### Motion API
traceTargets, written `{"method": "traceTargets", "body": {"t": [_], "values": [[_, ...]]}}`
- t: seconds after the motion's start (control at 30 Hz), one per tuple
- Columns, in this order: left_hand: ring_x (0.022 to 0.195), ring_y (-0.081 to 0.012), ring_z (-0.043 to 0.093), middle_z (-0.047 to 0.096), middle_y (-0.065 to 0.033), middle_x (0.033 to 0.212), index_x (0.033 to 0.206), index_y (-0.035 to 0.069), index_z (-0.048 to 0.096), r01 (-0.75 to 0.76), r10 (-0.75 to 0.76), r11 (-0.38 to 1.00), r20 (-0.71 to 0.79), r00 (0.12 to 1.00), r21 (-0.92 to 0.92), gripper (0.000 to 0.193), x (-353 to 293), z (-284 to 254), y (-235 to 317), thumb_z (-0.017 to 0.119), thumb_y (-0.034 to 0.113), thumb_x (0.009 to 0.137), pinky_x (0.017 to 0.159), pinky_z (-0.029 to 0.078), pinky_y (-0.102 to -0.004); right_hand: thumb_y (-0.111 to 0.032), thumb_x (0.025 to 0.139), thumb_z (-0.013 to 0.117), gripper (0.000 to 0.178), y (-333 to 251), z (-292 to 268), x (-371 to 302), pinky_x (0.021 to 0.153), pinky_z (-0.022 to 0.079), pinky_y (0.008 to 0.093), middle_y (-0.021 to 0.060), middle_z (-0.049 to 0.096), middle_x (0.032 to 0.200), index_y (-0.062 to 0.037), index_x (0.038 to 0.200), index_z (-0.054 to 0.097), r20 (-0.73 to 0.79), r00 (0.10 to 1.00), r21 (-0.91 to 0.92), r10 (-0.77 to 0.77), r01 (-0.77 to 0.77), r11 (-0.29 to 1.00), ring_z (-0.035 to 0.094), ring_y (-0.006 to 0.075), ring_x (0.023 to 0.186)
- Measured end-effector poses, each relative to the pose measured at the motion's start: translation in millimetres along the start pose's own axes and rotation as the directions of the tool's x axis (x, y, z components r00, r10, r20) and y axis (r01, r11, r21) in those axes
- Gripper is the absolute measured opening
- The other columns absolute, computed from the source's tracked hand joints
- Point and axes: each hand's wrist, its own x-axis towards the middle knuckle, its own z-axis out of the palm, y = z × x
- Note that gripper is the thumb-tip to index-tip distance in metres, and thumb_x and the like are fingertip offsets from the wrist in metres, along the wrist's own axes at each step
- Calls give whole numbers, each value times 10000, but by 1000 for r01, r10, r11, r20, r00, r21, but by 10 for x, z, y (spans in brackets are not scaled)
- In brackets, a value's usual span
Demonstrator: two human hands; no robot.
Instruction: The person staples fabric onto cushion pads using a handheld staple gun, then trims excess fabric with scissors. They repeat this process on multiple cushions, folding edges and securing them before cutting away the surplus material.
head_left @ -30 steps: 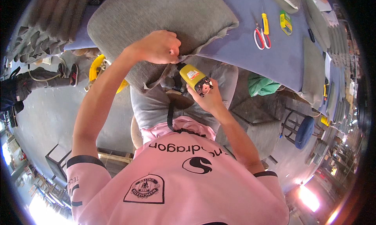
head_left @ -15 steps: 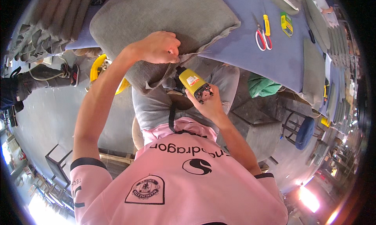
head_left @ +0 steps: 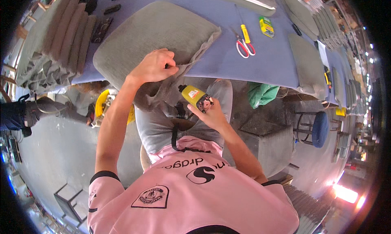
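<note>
My left hand point(head_left: 157, 65) is curled tight, its fingers clamped on the loose fabric edge point(head_left: 189, 67) of the grey cushion point(head_left: 150, 30), which lies on the blue table point(head_left: 228, 65) with its near corner reaching past the front toward my lap. The fingers of my right hand point(head_left: 214, 115) wrap round 1 yellow-and-black tool point(head_left: 193, 94), its nose facing the cloth but apart from it. I judge this step to be fixing that edge; the next move seems to call for taut cloth and the nose set squarely, clear of my fingers.
</note>
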Motion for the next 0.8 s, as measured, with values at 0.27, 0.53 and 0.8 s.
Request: {"method": "traceTargets", "body": {"t": [0.27,0.53,0.8], "values": [[979,-356,711,769,-117,922,810,102,832,95,-167,931,181,969,352,344,283,224,179,737,401,949,945,570,-508,-314,897,888,478,367,-427,-40,819,613,444,235,807,1001,-12,1251,777,-136,989,-66,-48,39,997,798,403,919],[974,-338,681,689,-92,860,869,115,840,-38,-2,993,328,945,115,302,141,256,7,765,401,930,924,512,-484,-166,808,837,520,181,-468,65,815,600,478,270,777,992,-44,1309,763,7,996,-158,-84,84,984,750,480,916],[807,-352,607,568,-119,774,775,17,710,11,7,993,149,989,-119,339,106,382,-92,798,305,929,745,462,-485,-162,811,836,453,182,-373,327,791,595,471,239,776,974,-59,1245,756,136,981,-75,-137,148,986,737,477,916]]}}
